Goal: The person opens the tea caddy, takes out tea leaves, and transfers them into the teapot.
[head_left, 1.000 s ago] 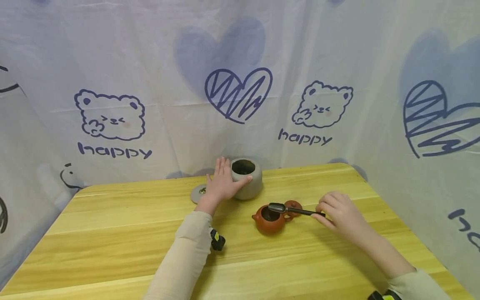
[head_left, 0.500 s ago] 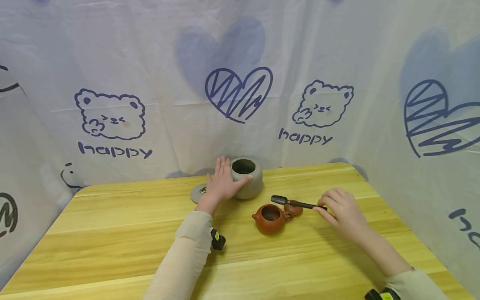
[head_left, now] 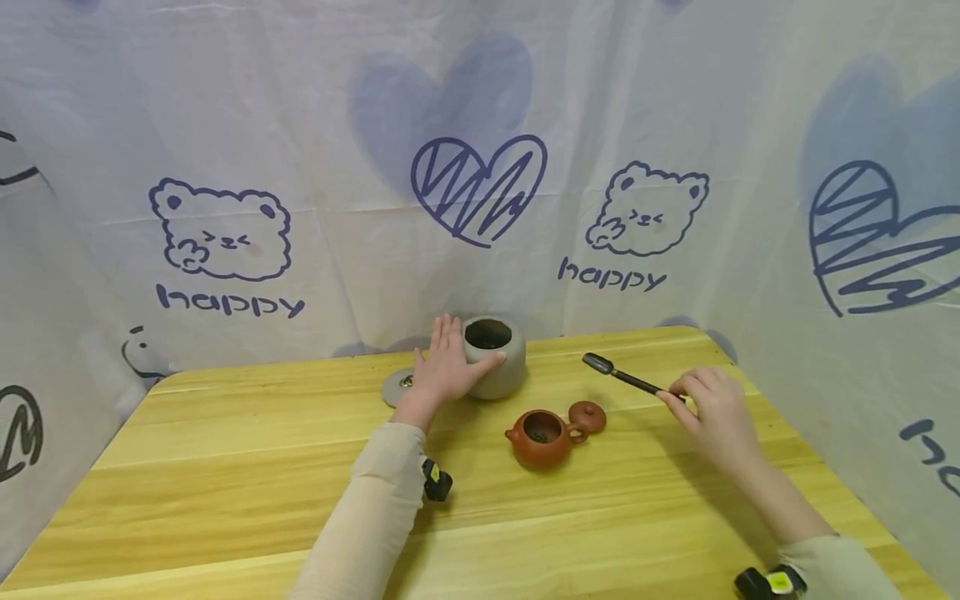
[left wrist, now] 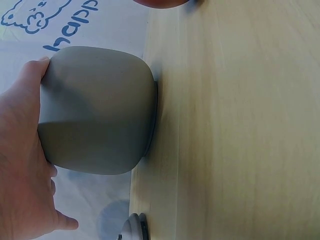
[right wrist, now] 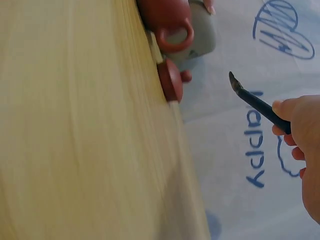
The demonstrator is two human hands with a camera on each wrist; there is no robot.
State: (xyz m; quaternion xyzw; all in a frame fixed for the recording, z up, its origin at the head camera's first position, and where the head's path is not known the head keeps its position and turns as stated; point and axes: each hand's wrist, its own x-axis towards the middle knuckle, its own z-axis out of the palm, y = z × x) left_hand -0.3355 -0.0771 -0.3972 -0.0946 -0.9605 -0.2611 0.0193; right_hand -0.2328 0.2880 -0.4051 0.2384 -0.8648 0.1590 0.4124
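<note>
My left hand (head_left: 447, 367) holds the grey tea jar (head_left: 501, 377) at its left side, thumb across the front and fingers extended along the side. The jar stands upright and lidless, with dark contents inside. In the left wrist view the jar (left wrist: 97, 112) fills much of the picture beside the hand (left wrist: 25, 150). My right hand (head_left: 716, 412) pinches the handle end of a black tea scoop (head_left: 633, 381), raised over the table with its bowl pointing left toward the jar. Below and left of it sits an open reddish-brown teapot (head_left: 538, 450) with dark leaf bits inside.
The teapot's lid (head_left: 588, 417) lies beside its handle. Partly behind my left hand is the grey jar lid (head_left: 395, 388) with a metal knob. A printed cloth (head_left: 337, 125) hangs right behind the wooden table (head_left: 225, 467).
My right hand has lifted the tea scoop from over the teapot's mouth and carried it up and to the right, beyond the teapot lid. The left hand has stayed on the jar.
</note>
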